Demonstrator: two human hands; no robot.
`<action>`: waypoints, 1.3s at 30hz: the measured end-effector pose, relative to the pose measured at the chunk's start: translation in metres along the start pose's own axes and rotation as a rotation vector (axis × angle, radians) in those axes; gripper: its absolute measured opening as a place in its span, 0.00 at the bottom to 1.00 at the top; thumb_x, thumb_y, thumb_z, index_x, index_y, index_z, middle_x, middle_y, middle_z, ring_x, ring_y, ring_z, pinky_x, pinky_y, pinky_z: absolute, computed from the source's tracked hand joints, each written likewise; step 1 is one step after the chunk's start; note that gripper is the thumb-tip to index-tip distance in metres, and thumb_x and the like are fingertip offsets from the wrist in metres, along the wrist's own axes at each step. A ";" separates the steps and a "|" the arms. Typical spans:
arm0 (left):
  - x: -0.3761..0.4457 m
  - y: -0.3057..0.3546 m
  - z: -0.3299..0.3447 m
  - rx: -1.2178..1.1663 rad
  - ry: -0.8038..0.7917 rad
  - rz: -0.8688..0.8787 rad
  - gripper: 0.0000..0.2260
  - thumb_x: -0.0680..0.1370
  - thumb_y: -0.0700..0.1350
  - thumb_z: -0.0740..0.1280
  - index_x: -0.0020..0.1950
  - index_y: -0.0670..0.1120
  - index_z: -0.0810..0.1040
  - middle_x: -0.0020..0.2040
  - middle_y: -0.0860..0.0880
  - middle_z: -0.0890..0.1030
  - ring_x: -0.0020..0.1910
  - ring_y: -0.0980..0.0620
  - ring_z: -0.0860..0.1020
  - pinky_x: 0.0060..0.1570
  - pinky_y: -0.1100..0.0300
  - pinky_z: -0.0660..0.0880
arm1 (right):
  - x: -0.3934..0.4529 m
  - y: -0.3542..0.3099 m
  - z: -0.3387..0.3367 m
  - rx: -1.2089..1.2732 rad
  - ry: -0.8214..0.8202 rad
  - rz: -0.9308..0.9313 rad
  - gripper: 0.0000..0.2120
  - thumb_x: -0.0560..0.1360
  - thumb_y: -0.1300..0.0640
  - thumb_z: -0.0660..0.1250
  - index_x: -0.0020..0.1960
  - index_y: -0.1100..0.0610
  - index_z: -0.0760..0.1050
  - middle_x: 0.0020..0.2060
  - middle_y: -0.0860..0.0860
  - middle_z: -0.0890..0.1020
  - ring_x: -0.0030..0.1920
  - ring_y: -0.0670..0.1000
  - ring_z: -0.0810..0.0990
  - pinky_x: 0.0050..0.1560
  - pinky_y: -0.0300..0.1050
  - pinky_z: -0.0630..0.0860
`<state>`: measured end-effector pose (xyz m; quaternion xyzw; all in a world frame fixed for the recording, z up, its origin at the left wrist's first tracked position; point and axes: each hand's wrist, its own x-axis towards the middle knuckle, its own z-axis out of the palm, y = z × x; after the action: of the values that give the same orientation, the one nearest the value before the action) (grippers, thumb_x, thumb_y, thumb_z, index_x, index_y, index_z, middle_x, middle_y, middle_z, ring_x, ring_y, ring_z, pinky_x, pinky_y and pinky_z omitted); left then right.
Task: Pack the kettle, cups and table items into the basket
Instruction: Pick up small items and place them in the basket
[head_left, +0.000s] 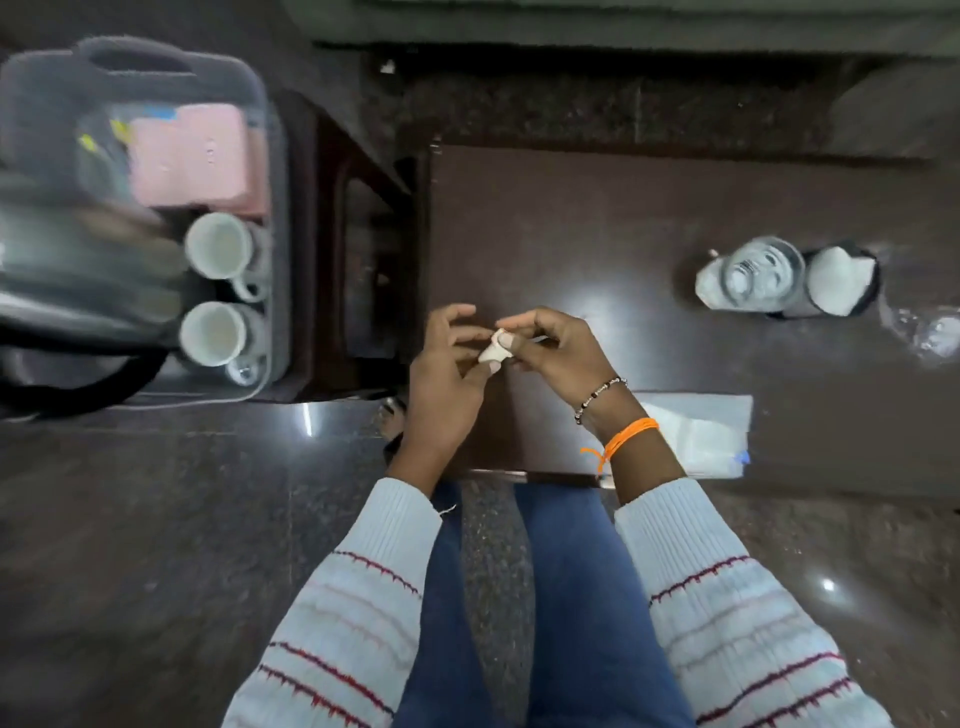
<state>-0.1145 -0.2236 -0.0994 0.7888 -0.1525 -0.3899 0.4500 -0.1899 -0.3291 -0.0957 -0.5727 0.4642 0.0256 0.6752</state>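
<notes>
The basket (270, 171) is a see-through tub at the upper left of the frame. In it sit two white cups (215, 291), a pink box (195, 156) and a shiny kettle (78, 280), which looks blurry. In the middle of the frame, over the dark table (597, 218), both hands meet. The left hand (441, 374) and the right hand (556, 348) each pinch a small white thing (496, 351) between fingers and thumb. At the right of the table stand a glass (763, 273) and a dark holder with white paper (841, 280). A white napkin (701, 431) lies near the right wrist.
</notes>
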 end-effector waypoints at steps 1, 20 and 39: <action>0.000 -0.003 -0.022 -0.019 0.053 -0.009 0.21 0.70 0.33 0.69 0.58 0.48 0.69 0.46 0.53 0.79 0.42 0.64 0.78 0.45 0.74 0.73 | 0.004 -0.010 0.020 -0.022 -0.028 -0.003 0.11 0.75 0.68 0.64 0.56 0.70 0.75 0.32 0.51 0.75 0.28 0.41 0.75 0.32 0.29 0.74; 0.037 -0.052 -0.238 -0.110 0.293 -0.183 0.08 0.75 0.34 0.63 0.50 0.44 0.77 0.44 0.49 0.79 0.45 0.50 0.78 0.47 0.64 0.73 | 0.086 -0.115 0.244 -0.451 0.144 -0.349 0.12 0.68 0.67 0.71 0.51 0.60 0.79 0.48 0.60 0.79 0.37 0.48 0.74 0.36 0.21 0.68; 0.079 -0.017 -0.225 -0.195 0.256 -0.101 0.10 0.76 0.34 0.61 0.53 0.46 0.74 0.45 0.47 0.77 0.46 0.44 0.78 0.46 0.58 0.73 | 0.186 -0.190 0.240 -0.499 0.337 -0.360 0.18 0.72 0.67 0.62 0.61 0.59 0.77 0.57 0.58 0.81 0.60 0.55 0.77 0.65 0.42 0.70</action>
<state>0.1043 -0.1288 -0.0858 0.7913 -0.0156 -0.3212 0.5200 0.1668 -0.2955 -0.0961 -0.7889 0.4402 -0.0762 0.4221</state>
